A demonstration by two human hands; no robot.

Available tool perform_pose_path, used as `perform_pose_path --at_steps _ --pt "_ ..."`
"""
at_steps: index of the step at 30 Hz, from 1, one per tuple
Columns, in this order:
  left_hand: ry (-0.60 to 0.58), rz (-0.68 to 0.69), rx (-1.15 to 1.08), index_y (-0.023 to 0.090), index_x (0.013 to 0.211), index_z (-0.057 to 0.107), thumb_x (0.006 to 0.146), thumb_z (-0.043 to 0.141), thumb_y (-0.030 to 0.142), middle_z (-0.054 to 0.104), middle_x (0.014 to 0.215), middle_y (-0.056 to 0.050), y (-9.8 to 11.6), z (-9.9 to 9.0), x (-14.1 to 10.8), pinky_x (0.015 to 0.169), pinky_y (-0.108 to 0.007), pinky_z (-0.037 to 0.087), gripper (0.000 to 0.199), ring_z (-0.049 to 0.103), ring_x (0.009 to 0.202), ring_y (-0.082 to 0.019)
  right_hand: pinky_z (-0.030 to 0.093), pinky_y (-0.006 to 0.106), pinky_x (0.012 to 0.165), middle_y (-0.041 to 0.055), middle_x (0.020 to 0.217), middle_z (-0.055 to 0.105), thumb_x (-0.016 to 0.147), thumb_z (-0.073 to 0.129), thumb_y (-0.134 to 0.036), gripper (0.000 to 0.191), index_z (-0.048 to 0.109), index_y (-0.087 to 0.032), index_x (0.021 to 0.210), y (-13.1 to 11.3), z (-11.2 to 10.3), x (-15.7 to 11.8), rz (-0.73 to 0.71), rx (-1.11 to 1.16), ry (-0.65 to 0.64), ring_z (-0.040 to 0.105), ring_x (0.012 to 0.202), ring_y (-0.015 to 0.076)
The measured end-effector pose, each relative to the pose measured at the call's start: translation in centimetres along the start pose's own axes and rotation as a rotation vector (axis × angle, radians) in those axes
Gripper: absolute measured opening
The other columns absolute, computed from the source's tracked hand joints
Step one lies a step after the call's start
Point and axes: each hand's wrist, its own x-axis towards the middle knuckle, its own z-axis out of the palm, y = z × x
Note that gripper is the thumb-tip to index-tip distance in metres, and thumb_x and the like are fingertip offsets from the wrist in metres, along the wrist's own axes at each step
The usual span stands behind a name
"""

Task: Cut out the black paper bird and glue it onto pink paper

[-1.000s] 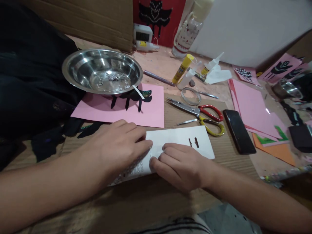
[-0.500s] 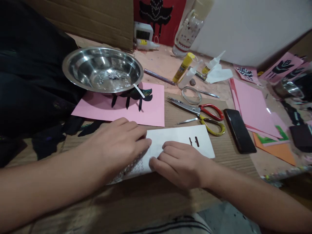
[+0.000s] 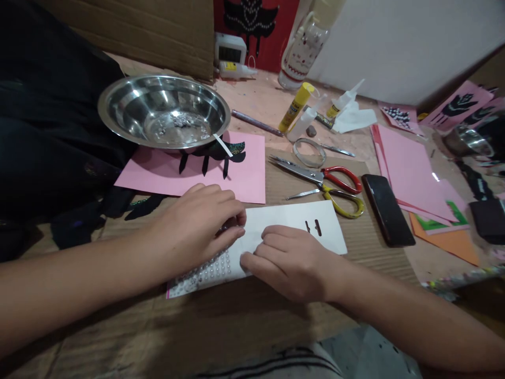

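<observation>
A white card sheet with rows of pearl stickers [image 3: 216,267] lies on the cardboard near me, its slotted end to the right. Above its left part, my left hand [image 3: 209,221] is curled, thumb and forefinger close together. Whatever may be between those fingertips is too small or hidden to make out. My right hand [image 3: 290,260] grips and presses the sheet at its middle with bent fingers, the thumb beside the pearl rows. Just beyond the sheet is pink paper [image 3: 248,179] bearing a black cut-out shape [image 3: 215,152], partly covered by a steel bowl [image 3: 163,142].
Scissors [image 3: 315,179], tweezers [image 3: 303,195] and a tape ring [image 3: 310,153] lie beyond my right hand. A phone [image 3: 389,210] and pink sheets [image 3: 410,168] are on the right. Glue sticks and bottles [image 3: 295,108] stand behind. Black fabric [image 3: 51,131] hangs at left.
My left hand has lifted slightly, its thumb and forefinger parting a little, and more of the pearl rows shows beneath. My right hand stays in nearly the same place.
</observation>
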Motion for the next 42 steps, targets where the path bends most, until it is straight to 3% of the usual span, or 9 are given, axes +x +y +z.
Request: perform_pose_path --at_steps 12,19,21,24,28,33,36,40,42 --pt "0.011 -0.074 -0.106 0.025 0.090 0.071 0.092 0.059 0.025 0.073 0.088 -0.001 -0.3 -0.2 0.7 0.083 -0.040 0.039 0.013 0.062 0.090 -0.024 0.042 0.036 0.078 -0.0005 0.064 0.065 0.105 0.045 -0.011 0.033 0.075 -0.013 0.092 0.1 -0.1 -0.4 -0.019 0.041 -0.121 0.048 0.059 0.0195" --pt "0.011 -0.030 -0.059 0.025 0.092 0.073 0.093 0.055 0.037 0.075 0.088 -0.003 -1.2 0.1 1.0 0.079 -0.041 0.041 0.022 0.066 0.083 -0.026 0.044 0.032 0.091 0.0009 0.083 0.079 0.104 0.066 -0.025 0.013 0.078 -0.018 0.106 2.1 -0.8 -0.2 -0.035 0.478 -0.177 0.069 0.077 0.0134" --pt "0.018 -0.012 -0.050 0.026 0.093 0.074 0.093 0.055 0.040 0.076 0.089 -0.003 -1.4 0.1 1.0 0.078 -0.041 0.042 0.024 0.067 0.083 -0.027 0.047 0.028 0.090 0.0020 0.089 0.082 0.102 0.069 -0.020 0.010 0.078 -0.016 0.102 2.6 -1.2 -0.3 0.006 0.645 -0.110 0.072 0.082 0.0125" --pt "0.036 0.027 -0.044 0.027 0.094 0.074 0.094 0.054 0.043 0.077 0.091 -0.003 -1.7 0.1 1.0 0.077 -0.040 0.044 0.026 0.068 0.083 -0.027 0.050 0.024 0.081 0.0041 0.092 0.082 0.102 0.068 -0.019 0.012 0.077 -0.014 0.096 3.2 -1.9 -1.1 0.187 0.699 0.116 0.072 0.084 0.0131" --pt "0.051 0.053 -0.025 0.027 0.097 0.074 0.096 0.053 0.041 0.076 0.095 -0.004 -1.9 0.2 0.8 0.078 -0.039 0.047 0.025 0.068 0.088 -0.027 0.048 0.026 0.072 0.0022 0.084 0.076 0.102 0.065 -0.032 0.024 0.076 -0.015 0.090 5.1 -2.7 -2.5 0.485 0.448 0.357 0.065 0.075 0.0140" --pt "0.054 0.061 -0.021 0.025 0.100 0.074 0.098 0.051 0.034 0.072 0.102 -0.007 -1.9 0.3 0.7 0.082 -0.039 0.051 0.025 0.066 0.096 -0.026 0.052 0.031 0.080 0.0058 0.099 0.076 0.094 0.068 -0.017 0.017 0.075 -0.015 0.109 8.7 -3.1 -4.2 0.637 0.176 0.483 0.068 0.086 0.0178" --pt "0.063 0.073 -0.019 0.025 0.100 0.074 0.099 0.050 0.033 0.072 0.101 -0.007 -1.9 0.3 0.6 0.082 -0.039 0.052 0.024 0.066 0.095 -0.026 0.054 0.037 0.090 0.0083 0.108 0.074 0.094 0.064 -0.012 0.022 0.076 -0.017 0.113 9.7 -3.6 -4.8 0.644 0.128 0.383 0.068 0.098 0.0203" --pt "0.032 0.076 -0.034 0.026 0.101 0.074 0.098 0.052 0.033 0.071 0.103 -0.006 -1.9 -0.1 0.7 0.085 -0.040 0.053 0.023 0.066 0.096 -0.026 0.051 0.041 0.098 0.0094 0.116 0.067 0.096 0.072 -0.024 0.018 0.078 -0.021 0.112 9.3 -3.9 -4.9 0.539 0.090 0.085 0.064 0.110 0.0234" --pt "-0.015 0.077 -0.061 0.026 0.103 0.074 0.096 0.054 0.033 0.070 0.104 -0.006 -1.8 -0.5 0.7 0.085 -0.039 0.053 0.023 0.066 0.097 -0.025 0.051 0.040 0.096 0.0091 0.114 0.068 0.096 0.073 -0.025 0.016 0.078 -0.021 0.110 9.1 -3.6 -4.7 0.536 0.048 0.000 0.064 0.109 0.0242"
